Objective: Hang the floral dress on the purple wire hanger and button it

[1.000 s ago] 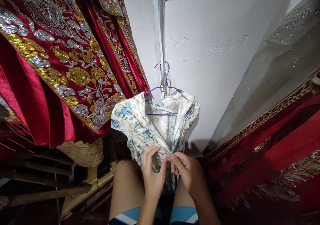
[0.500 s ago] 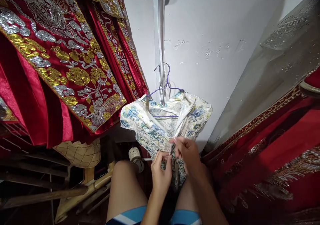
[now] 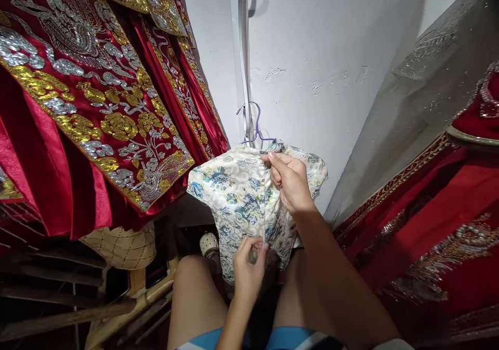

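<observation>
A white dress (image 3: 237,184) with blue and yellow flowers hangs from a purple wire hanger (image 3: 258,126). Its middle seam runs straight down, with the two edges together like a closed zipper. My right hand (image 3: 291,181) is closed in a pinch at the neckline, at the top of this seam; the fingers cover the zipper pull. Lower down, my left hand (image 3: 249,267) pinches the fabric beside the seam, thumb against forefinger. The dress's lower part drops between my knees, where it is partly hidden.
Red skirts with gold and silver sequins (image 3: 120,126) hang at left. Another red beaded garment (image 3: 440,225) and sheer grey fabric (image 3: 397,101) are at right. Behind stands a white wall (image 3: 312,38) with a strap (image 3: 242,54). A wooden chair (image 3: 132,308) and a white clog (image 3: 209,243) are low left.
My right hand has moved up from the middle of the dress to the neckline. The V-shaped opening has closed along the seam. My left hand stays low, pinching the fabric.
</observation>
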Available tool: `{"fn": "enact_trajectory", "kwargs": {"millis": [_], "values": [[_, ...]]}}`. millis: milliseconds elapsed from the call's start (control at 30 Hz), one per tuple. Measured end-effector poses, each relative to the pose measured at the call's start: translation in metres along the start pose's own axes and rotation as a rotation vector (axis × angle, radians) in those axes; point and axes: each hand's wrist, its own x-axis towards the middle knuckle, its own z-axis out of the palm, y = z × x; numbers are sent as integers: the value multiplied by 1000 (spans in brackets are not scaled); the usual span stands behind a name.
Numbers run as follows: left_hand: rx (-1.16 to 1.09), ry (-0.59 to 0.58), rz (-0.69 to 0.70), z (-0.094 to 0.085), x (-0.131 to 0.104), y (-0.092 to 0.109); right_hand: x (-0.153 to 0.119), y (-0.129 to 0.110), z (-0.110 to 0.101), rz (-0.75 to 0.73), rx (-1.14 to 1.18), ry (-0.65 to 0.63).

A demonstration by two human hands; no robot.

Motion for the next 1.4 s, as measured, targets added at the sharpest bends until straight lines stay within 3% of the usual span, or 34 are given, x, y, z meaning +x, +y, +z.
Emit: {"fn": "enact_trajectory", "kwargs": {"millis": [100,233,300,400,467,567,700,800,867,933,1200,1400], "values": [[-37,41,106,-19,45,28,-7,7,-3,-30,-6,-28],[-22,139,336,-37,127,73,-9,12,-5,-22,23,-69],[38,0,384,-39,159,88,-9,14,-7,-9,43,-93],[145,-144,480,-32,181,101,-9,20,-8,-9,13,-102],[147,-76,517,-28,183,106,-10,26,-8,-14,-51,-63],[30,140,504,-37,187,111,-17,35,-7,50,-69,-39],[-120,414,381,-79,206,94,-36,40,-8,242,121,-120],[-420,466,64,-111,216,62,-51,40,-9,291,186,-132],[-591,520,-174,-123,216,40,-58,41,-9,314,195,-121],[-621,597,-263,-126,213,21,-63,41,-8,352,198,-104],[-298,648,78,-118,211,-23,-80,47,-27,366,106,-43],[-202,310,199,-125,209,-22,-95,72,-57,333,83,108]]}}
